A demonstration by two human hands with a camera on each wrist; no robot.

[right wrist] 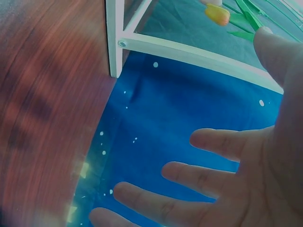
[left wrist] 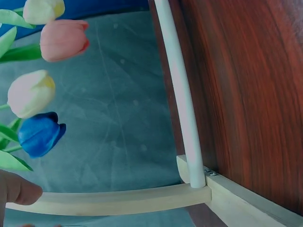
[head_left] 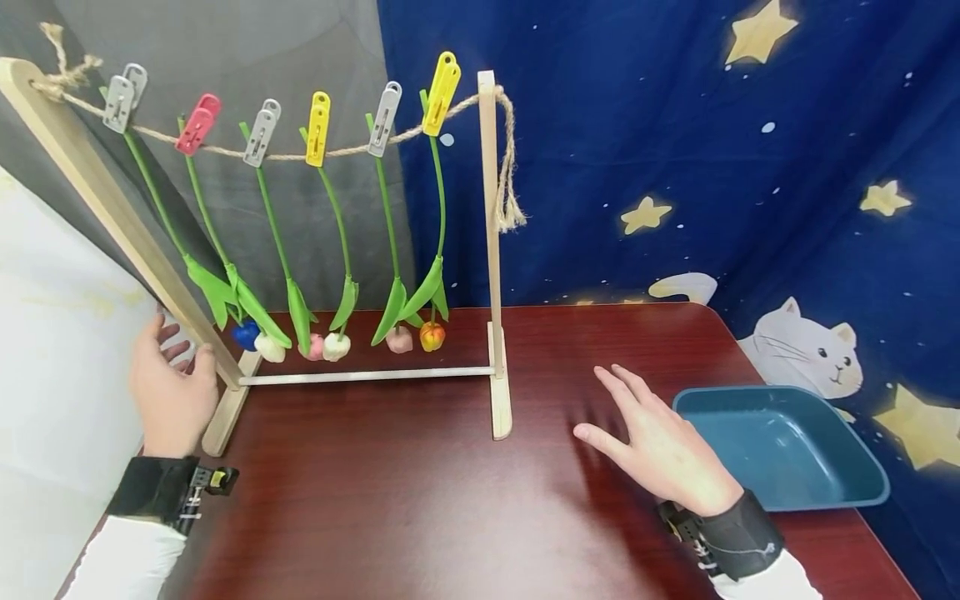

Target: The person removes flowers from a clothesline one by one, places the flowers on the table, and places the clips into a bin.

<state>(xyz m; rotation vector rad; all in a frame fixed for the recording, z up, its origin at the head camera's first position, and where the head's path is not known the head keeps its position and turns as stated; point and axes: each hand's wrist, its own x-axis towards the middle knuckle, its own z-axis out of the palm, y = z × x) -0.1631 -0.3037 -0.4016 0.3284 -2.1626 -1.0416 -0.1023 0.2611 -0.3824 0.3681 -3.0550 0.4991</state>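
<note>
My left hand (head_left: 174,385) is beside the wooden rack's left post (head_left: 135,233), its fingers loosely bent and the thumb right at the post. In the left wrist view the thumb (left wrist: 21,189) overlaps the post. My right hand (head_left: 667,446) hovers over the table with fingers spread and nothing in it. Between the posts a sagging rope (head_left: 285,157) carries several clothespins, among them a red one (head_left: 198,125) and a yellow one (head_left: 317,129). Each pins a tulip stem, blossoms hanging down; a blue tulip (left wrist: 40,135) and an orange tulip (head_left: 432,336) are at opposite ends.
A teal basin (head_left: 787,446) stands at the table's right edge, beyond my right hand. The rack's white crossbar (head_left: 367,376) runs low between its feet. Rope ends (head_left: 510,208) dangle from the right post (head_left: 489,225). A starry blue curtain (head_left: 585,150) hangs behind the red-brown table (head_left: 390,500).
</note>
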